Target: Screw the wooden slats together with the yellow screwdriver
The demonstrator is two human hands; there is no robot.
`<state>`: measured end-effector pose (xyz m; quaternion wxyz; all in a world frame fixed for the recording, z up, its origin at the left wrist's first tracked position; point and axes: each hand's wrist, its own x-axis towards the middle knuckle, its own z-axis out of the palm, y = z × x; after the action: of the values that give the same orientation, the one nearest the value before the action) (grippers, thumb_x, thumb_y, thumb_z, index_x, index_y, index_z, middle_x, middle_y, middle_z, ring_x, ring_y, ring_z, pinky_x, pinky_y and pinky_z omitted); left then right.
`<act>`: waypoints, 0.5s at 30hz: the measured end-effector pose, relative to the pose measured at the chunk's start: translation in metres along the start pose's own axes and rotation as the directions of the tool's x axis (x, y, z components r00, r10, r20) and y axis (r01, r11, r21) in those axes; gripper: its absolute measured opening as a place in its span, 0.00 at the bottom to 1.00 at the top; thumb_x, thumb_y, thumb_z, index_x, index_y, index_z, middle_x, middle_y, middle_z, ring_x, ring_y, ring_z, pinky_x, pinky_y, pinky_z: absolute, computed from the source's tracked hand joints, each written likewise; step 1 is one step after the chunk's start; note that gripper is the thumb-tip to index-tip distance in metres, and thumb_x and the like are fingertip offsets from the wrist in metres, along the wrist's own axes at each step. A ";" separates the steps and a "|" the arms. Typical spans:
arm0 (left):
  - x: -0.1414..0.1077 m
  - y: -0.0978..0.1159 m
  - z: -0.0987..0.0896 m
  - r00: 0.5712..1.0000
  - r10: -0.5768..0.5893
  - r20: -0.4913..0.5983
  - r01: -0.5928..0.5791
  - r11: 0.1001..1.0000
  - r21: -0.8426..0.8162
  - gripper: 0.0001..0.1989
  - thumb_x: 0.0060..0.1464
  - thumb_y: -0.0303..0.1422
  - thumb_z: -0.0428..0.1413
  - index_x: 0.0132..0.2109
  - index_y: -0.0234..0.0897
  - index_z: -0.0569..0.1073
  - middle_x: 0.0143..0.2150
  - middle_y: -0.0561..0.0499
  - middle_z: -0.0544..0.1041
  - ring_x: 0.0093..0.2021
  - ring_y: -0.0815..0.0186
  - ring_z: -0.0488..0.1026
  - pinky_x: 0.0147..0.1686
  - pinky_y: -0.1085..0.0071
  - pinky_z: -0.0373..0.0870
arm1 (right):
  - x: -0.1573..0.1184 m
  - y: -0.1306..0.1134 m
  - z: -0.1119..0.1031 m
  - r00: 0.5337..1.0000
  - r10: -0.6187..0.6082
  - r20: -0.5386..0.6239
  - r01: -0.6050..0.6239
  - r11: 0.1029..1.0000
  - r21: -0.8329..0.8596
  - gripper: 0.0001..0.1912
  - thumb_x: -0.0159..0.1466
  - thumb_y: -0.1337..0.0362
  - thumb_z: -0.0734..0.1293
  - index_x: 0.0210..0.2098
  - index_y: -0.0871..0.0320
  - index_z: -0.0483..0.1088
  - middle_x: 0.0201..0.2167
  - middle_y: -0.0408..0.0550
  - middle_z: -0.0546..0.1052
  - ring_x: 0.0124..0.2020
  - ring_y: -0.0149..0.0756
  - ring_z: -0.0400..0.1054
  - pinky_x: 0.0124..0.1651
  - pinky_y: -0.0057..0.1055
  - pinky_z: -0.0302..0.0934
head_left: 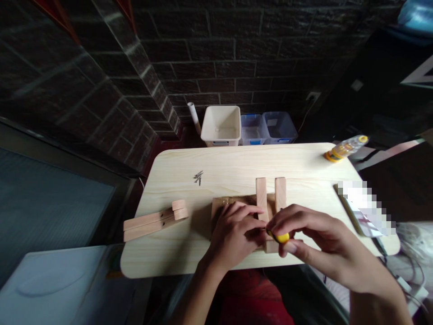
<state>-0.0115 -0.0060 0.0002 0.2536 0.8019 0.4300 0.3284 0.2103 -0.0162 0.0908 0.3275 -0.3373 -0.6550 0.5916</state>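
My right hand (314,234) is closed around a yellow and black screwdriver handle (281,237) over the light wooden pieces (261,192). Two of these pieces stick out toward the table's far side, on a brown cardboard block (218,207). My left hand (237,230) lies over the block, fingers spread, its fingertips touching the wood beside the tool. The tool's tip is hidden. Another joined wooden assembly (149,224) with dark holes lies at the left. A small pile of dark screws (198,177) rests farther back.
The pale wooden table (233,162) carries a clear bottle with yellow ends (345,148) at the back right and a phone-like device (361,214), partly blurred, at the right. Beyond stand a white bin (221,124), two clear bins (279,126) and a white roll (194,116).
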 end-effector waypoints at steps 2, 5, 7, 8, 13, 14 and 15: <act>0.000 0.000 0.000 1.000 0.000 0.001 0.000 1.000 0.001 0.05 0.57 0.29 0.67 0.40 0.46 0.84 0.54 0.56 0.84 0.51 0.57 0.76 0.52 0.56 0.68 | 0.001 0.000 0.000 1.000 -0.025 -0.004 0.025 0.999 -0.027 0.13 0.72 0.70 0.71 0.52 0.49 0.78 0.50 0.49 0.79 0.50 0.38 0.77 0.51 0.33 0.73; 0.001 0.000 -0.001 1.000 0.003 -0.001 -0.003 1.000 0.010 0.05 0.58 0.30 0.67 0.41 0.46 0.84 0.54 0.56 0.84 0.51 0.57 0.76 0.52 0.56 0.68 | 0.001 0.002 0.000 0.999 -0.044 -0.025 0.043 0.998 -0.046 0.13 0.70 0.71 0.72 0.51 0.47 0.78 0.50 0.47 0.79 0.53 0.38 0.75 0.54 0.33 0.71; 0.001 0.000 -0.001 1.000 0.001 0.007 -0.001 1.000 0.021 0.04 0.59 0.32 0.67 0.42 0.47 0.84 0.54 0.55 0.84 0.51 0.57 0.76 0.52 0.56 0.68 | 0.001 0.004 0.000 0.998 -0.045 -0.045 0.044 0.998 -0.037 0.13 0.70 0.70 0.72 0.51 0.46 0.77 0.51 0.46 0.79 0.55 0.39 0.75 0.56 0.34 0.71; 0.002 0.000 -0.001 1.000 -0.001 0.013 0.001 1.000 0.028 0.04 0.59 0.32 0.67 0.42 0.47 0.84 0.54 0.55 0.84 0.52 0.57 0.76 0.52 0.56 0.68 | 0.000 0.005 0.000 0.998 -0.040 -0.052 0.038 0.999 -0.035 0.13 0.71 0.70 0.72 0.51 0.45 0.76 0.51 0.46 0.79 0.54 0.39 0.75 0.55 0.33 0.71; 0.002 0.000 -0.001 1.000 -0.009 0.016 0.008 0.999 0.044 0.03 0.59 0.31 0.67 0.41 0.46 0.84 0.55 0.56 0.84 0.52 0.58 0.76 0.53 0.56 0.68 | -0.004 0.004 0.000 0.999 0.023 -0.045 -0.025 0.999 -0.040 0.11 0.75 0.67 0.67 0.53 0.44 0.75 0.49 0.45 0.79 0.46 0.36 0.76 0.49 0.33 0.72; 0.002 0.000 -0.001 1.000 -0.009 0.016 0.008 0.999 0.040 0.04 0.59 0.31 0.67 0.41 0.46 0.84 0.55 0.56 0.84 0.52 0.58 0.76 0.53 0.56 0.68 | -0.005 0.003 0.000 0.999 0.028 -0.046 -0.030 0.999 -0.035 0.11 0.75 0.66 0.67 0.53 0.44 0.75 0.49 0.46 0.79 0.45 0.36 0.76 0.48 0.33 0.72; 0.002 0.000 -0.001 1.000 -0.010 0.019 0.009 0.999 0.035 0.04 0.59 0.31 0.67 0.42 0.46 0.84 0.55 0.56 0.84 0.52 0.58 0.76 0.54 0.56 0.68 | -0.006 0.002 0.000 0.998 0.035 -0.051 -0.036 0.999 -0.032 0.11 0.76 0.66 0.66 0.54 0.44 0.75 0.49 0.46 0.79 0.45 0.36 0.76 0.48 0.33 0.73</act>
<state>-0.0117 -0.0045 0.0012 0.2450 0.8072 0.4370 0.3121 0.2137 -0.0210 0.0885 0.3278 -0.3689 -0.6501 0.5777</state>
